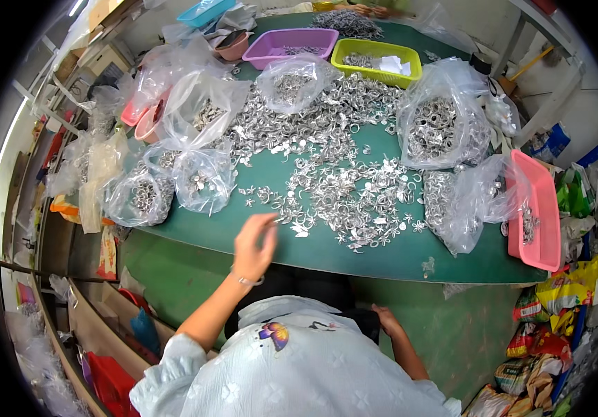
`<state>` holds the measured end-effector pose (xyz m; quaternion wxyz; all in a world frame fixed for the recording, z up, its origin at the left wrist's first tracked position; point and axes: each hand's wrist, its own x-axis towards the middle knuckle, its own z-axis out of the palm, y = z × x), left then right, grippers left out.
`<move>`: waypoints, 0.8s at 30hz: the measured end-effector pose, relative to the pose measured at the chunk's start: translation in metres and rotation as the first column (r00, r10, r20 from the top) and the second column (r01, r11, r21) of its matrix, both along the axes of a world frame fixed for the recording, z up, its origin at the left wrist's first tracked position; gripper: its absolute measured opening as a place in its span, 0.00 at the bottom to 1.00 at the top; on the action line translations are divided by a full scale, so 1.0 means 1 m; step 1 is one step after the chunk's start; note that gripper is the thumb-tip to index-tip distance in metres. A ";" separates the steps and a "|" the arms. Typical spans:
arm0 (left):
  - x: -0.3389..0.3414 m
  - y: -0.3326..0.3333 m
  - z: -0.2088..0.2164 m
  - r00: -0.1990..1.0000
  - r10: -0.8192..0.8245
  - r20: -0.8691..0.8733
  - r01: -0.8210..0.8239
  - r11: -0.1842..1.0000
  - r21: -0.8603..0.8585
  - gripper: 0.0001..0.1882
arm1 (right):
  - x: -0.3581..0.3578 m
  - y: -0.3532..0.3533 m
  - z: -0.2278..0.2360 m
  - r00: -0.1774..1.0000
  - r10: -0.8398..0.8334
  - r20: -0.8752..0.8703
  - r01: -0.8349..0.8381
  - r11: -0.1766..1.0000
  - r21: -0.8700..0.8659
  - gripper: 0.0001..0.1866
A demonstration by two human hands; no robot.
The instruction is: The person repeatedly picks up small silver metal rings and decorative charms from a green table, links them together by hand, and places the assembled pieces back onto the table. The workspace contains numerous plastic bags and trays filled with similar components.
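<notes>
My left hand (pixel 253 247) is over the table's near edge, a bracelet round its wrist. Its thumb stands apart from the slightly bent fingers, and I see nothing between them. Just beyond it and to the right, a loose spread of small silver metal pieces (pixel 346 201) lies on the green table, with flower, leaf and ring shapes among them. A larger heap (pixel 299 125) of similar pieces is behind. Down beside my lap, below the table's edge, is my right hand (pixel 385 321); its fingers are mostly out of sight against dark cloth.
Clear plastic bags of metal parts stand at left (pixel 204 181) and right (pixel 441 132). A pink tray (pixel 535 212) sits at the right edge. Purple (pixel 261 48) and yellow-green (pixel 411 57) baskets stand at the back. Another person's hands (pixel 368 10) show beyond a far heap.
</notes>
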<state>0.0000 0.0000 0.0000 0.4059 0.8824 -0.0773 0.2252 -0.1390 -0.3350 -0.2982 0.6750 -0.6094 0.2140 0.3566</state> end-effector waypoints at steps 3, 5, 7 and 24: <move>0.040 -0.055 -0.007 0.989 -0.116 -0.090 0.110 0.991 -0.076 0.12 | 0.013 -0.039 0.023 0.971 0.098 0.220 -0.034 0.959 -0.280 0.14; 0.067 -0.068 -0.010 0.982 -0.150 -0.114 0.155 0.987 0.036 0.13 | 0.023 -0.021 0.093 0.819 0.405 0.405 -0.133 0.823 -0.553 0.14; 0.091 -0.078 -0.018 0.989 -0.151 -0.002 0.149 0.975 0.166 0.14 | 0.047 -0.006 0.171 0.699 0.569 0.433 -0.355 0.802 -0.480 0.10; 0.107 -0.041 -0.012 0.861 -0.343 -0.375 -0.164 0.510 -0.844 0.11 | 0.256 0.042 0.267 0.376 0.590 0.714 0.487 0.531 -0.694 0.11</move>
